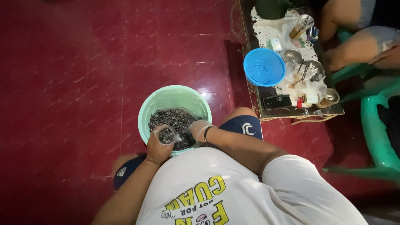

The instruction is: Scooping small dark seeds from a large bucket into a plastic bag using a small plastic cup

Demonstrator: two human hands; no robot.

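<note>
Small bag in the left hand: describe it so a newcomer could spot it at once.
Start at the green bucket on the red floor, between the person's knees. At its near rim the left hand holds a small clear bag of dark spiral pieces. The other pieces lie loose in the bucket; the right hand holds no bag.

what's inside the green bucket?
The green bucket holds a heap of small dark striped pieces. The right hand reaches into it; the left hand holds a small clear bag of them. The bottom is covered.
</note>
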